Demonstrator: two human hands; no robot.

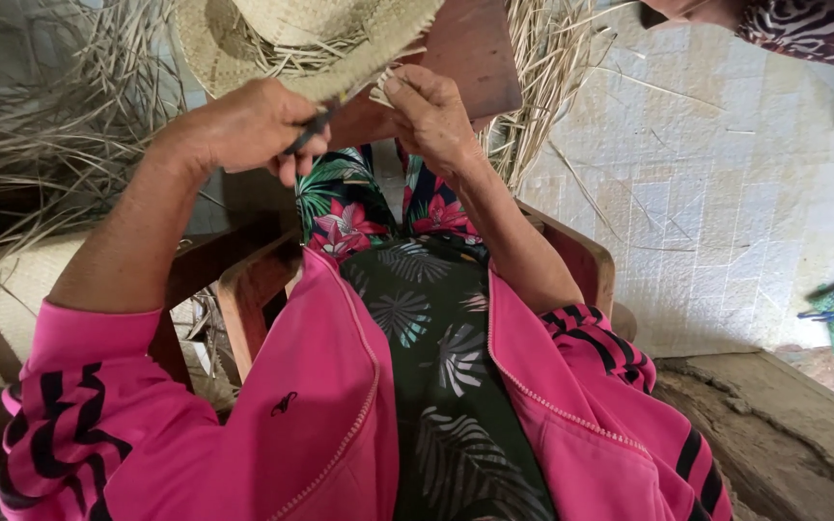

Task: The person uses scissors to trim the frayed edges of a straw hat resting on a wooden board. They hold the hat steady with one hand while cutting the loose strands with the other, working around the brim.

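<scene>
Straw-coloured woven hat (306, 43) with loose strands is mid-trimming, it seems: left hand (253, 125) grips a dark tool (309, 130), right hand (431, 111) pinches the brim's edge; next move needs steady aim

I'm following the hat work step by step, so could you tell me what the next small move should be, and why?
Probably close the dark tool in the left hand on the loose straw ends pinched by the right hand. They stick out at the rim of the woven straw hat, and the tool tip already points at them.
</scene>
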